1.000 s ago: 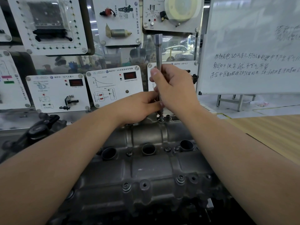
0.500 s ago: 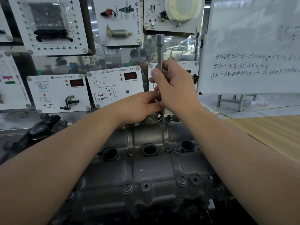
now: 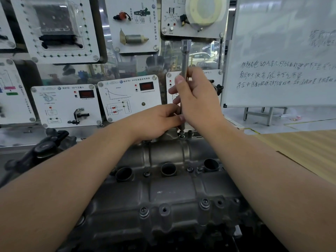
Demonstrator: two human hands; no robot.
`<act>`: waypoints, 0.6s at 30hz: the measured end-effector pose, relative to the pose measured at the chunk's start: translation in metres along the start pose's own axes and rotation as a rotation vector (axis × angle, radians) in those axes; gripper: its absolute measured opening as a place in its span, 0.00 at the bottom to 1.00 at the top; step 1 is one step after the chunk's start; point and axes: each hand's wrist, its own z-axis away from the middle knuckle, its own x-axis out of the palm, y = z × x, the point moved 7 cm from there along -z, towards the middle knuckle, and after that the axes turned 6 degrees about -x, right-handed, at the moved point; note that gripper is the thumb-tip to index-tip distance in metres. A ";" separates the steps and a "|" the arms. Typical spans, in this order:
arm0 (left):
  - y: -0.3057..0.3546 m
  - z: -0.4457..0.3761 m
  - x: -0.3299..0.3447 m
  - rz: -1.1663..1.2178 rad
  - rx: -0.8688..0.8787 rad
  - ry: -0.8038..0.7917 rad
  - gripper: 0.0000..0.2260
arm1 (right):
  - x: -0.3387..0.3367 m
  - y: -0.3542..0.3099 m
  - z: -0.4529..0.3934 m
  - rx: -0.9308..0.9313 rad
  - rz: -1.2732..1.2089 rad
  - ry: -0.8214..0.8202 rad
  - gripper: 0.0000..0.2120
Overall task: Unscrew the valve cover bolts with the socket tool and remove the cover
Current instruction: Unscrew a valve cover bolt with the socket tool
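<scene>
The grey metal valve cover [image 3: 169,190] lies in front of me, with three round plug holes across its middle and several bolts along its near edge. A long steel socket tool [image 3: 185,57] stands upright over a bolt [image 3: 181,135] at the cover's far edge. My right hand [image 3: 196,99] grips the tool's shaft at mid height, thumb up along it. My left hand [image 3: 156,120] rests on the cover's far end and pinches the lower part of the shaft with its fingertips. The tool's lower tip sits just above or on the bolt; which of the two is hidden.
White training panels [image 3: 125,99] with gauges and sensors line the wall behind the engine. A whiteboard [image 3: 283,51] with handwriting stands at the right. A wooden table top [image 3: 300,148] lies to the right of the cover. Black engine parts [image 3: 45,148] sit at the left.
My right hand has slid slightly higher on the shaft and turned a little. The left hand stays at the tool's lower end.
</scene>
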 end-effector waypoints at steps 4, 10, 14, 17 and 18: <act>0.000 0.001 0.001 -0.002 0.003 -0.004 0.13 | 0.002 -0.002 -0.001 0.009 0.018 -0.010 0.11; 0.002 0.002 0.000 -0.005 0.008 0.002 0.12 | 0.001 -0.001 -0.001 -0.003 0.021 -0.007 0.11; 0.003 0.001 0.000 -0.032 0.004 0.012 0.12 | 0.001 -0.001 -0.001 -0.009 0.020 -0.008 0.08; 0.002 0.001 0.001 -0.023 -0.006 0.009 0.13 | 0.001 -0.003 -0.001 -0.011 0.047 -0.004 0.07; 0.001 0.001 0.001 -0.022 -0.008 0.006 0.13 | 0.001 -0.003 -0.001 -0.005 0.052 -0.002 0.08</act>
